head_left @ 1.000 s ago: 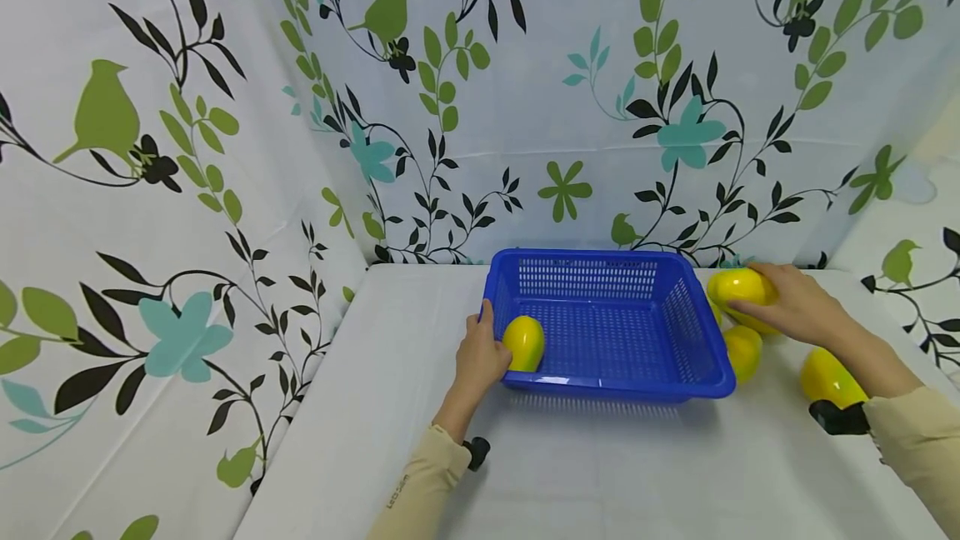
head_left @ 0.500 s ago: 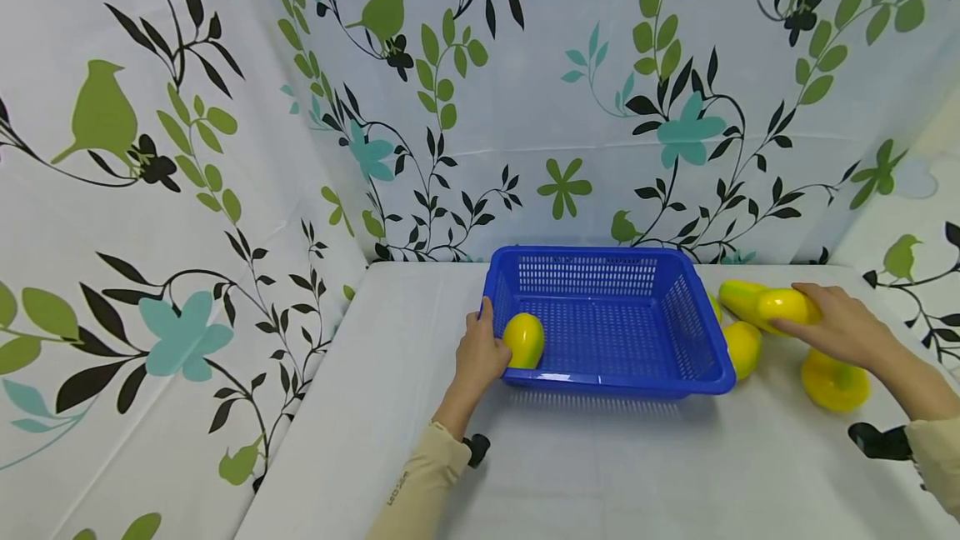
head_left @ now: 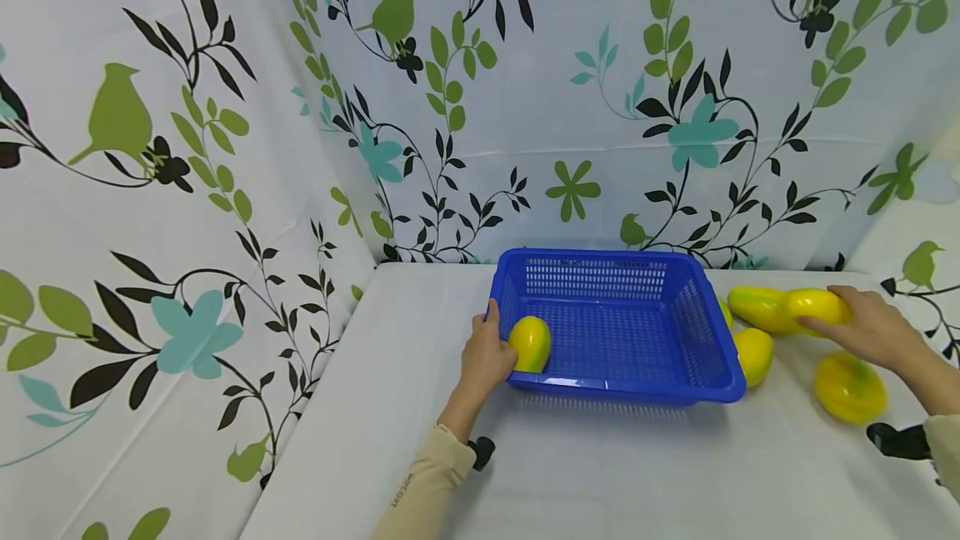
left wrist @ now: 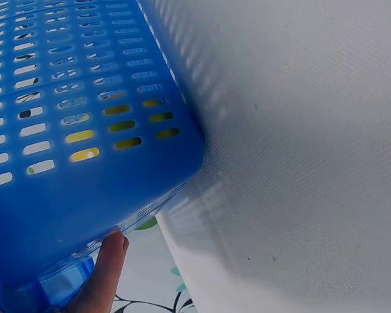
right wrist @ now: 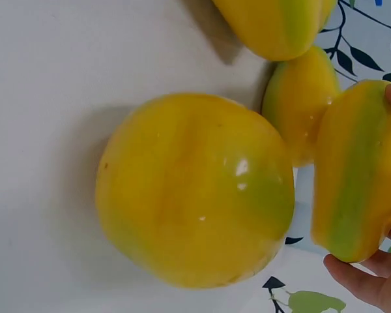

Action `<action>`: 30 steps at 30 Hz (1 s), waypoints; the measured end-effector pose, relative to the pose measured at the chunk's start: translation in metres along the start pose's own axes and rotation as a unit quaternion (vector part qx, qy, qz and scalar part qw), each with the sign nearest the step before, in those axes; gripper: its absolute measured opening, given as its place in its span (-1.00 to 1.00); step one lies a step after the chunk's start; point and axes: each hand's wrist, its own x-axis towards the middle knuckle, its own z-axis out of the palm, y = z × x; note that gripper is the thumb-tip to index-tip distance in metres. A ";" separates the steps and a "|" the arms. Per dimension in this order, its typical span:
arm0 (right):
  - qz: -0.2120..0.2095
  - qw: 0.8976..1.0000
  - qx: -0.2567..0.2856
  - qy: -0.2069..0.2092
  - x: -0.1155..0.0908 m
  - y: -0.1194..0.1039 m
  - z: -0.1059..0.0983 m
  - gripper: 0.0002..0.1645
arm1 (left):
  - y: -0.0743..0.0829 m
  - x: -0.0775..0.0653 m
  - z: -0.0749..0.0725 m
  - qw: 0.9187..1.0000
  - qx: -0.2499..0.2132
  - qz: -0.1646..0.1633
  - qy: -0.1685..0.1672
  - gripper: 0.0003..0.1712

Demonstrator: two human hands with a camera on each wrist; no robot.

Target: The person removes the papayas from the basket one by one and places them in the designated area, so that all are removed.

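Note:
A yellow-green mango (head_left: 817,307) is in my right hand (head_left: 873,323), at the right of the table. In the right wrist view, fingertips (right wrist: 355,277) curl at the lower end of this mango (right wrist: 355,176). My left hand (head_left: 483,357) grips the left rim of a blue plastic basket (head_left: 622,390); its left wrist view shows one finger (left wrist: 107,267) against the basket's edge. Inside the basket, at its near left corner, lies another mango (head_left: 530,342). Beyond the held mango is a longer yellow-green fruit (head_left: 753,307); whether they touch, I cannot tell.
A yellow fruit (head_left: 753,354) sits against the basket's right side, with part of another (head_left: 725,312) behind it. Nearest my right wrist rests a large rounded yellow-green fruit (head_left: 850,387). A patterned curtain (head_left: 465,107) rises behind the white table (head_left: 420,307).
My right hand has moved right, away from the basket, with the mango in its grasp. The longer fruit behind has come into view. My left hand stays on the basket rim.

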 end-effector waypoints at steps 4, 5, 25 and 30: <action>0.016 1.000 0.002 0.020 0.000 0.005 -0.002 0.12 | 0.001 -0.002 0.001 1.000 -0.003 -0.002 -0.003 -0.11; 0.022 0.999 0.002 0.026 0.001 0.006 -0.002 0.12 | 0.002 -0.002 0.002 1.000 -0.004 -0.003 -0.004 -0.11; 0.147 0.989 0.004 0.033 0.003 0.020 0.009 0.30 | 0.002 0.000 0.006 1.000 0.006 -0.006 -0.005 -0.12; 0.141 0.990 0.020 0.011 0.008 0.018 0.018 0.31 | 0.000 -0.002 0.000 1.000 -0.001 -0.009 0.001 -0.12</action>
